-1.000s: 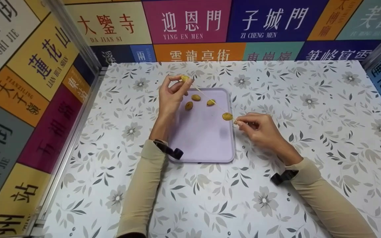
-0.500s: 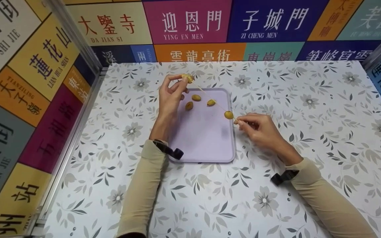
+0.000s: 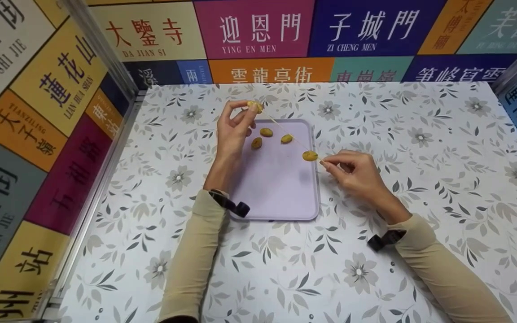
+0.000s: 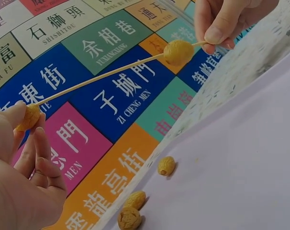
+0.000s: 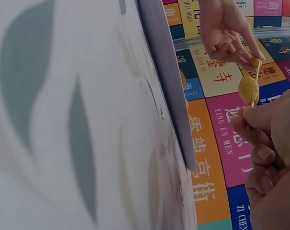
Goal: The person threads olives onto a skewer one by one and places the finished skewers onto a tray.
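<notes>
Status of the assembly, as seen from beside the table (image 3: 285,269): one yellow fruit, the threaded fruit (image 4: 178,52), is seated on the thin stick (image 4: 102,79) near one end. A second, the far fruit (image 4: 27,118), is held at the opposite tip; its depth on the stick cannot be told, because the fingers cover part of it. Three fruits lie loose toward the back of the lilac tray (image 3: 276,193): the left fruit (image 3: 256,143), the upper fruit (image 3: 266,132) and the right fruit (image 3: 286,139). If all pieces are to be mounted, seating the far fruit and adding these three appears to remain.

Hand positions: the left hand (image 3: 233,130) pinches the far fruit between thumb and forefinger, its other fingers loosely bent. The right hand (image 3: 361,172) pinches the stick's near end between thumb and forefinger, just beyond the threaded fruit, its remaining fingers curled in. The stick is suspended at a slant, clear of the tray.

Compared with the frame one second earlier, the right fingertips sit slightly higher, and the threaded fruit is also marginally higher. The left hand shows almost no displacement, and the three loose fruits are unmoved
</notes>
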A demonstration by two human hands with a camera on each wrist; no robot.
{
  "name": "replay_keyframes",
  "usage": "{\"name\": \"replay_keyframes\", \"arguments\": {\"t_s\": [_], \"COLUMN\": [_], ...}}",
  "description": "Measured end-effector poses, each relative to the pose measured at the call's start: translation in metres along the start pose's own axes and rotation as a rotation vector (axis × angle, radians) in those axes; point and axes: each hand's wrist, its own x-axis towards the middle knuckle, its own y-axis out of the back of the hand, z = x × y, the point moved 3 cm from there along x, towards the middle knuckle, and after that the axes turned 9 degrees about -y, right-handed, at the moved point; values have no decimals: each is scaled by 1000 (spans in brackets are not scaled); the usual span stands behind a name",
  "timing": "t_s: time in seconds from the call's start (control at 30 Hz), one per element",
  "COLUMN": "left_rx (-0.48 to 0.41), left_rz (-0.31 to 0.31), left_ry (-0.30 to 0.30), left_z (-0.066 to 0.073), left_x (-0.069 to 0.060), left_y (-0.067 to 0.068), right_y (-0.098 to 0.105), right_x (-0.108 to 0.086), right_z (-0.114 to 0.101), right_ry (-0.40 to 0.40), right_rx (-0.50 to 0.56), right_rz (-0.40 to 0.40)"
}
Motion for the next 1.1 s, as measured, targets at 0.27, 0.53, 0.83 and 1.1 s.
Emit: {"name": "replay_keyframes", "arguments": {"t_s": [0.27,0.53,0.83,1.1], "left_rx": [-11,-62,-26,-31], "left_rz": [-20,-100,-175,-177], "left_ry": [-24,27,-3,-5], "left_z": [-1,2,3,2], "left_x": [-2,0,-3,-2], "left_y": [0,-4,-8,-9], "right_y": [-1,-2,-3,-3], "right_x": [1,0,-2,-2], "right_z": [-1,1,-1,1], "right_ry": [22,48,17,-8], "right_rx": [-17,-32,-24,-7], "right_rz": [20,15,-24,0]}}
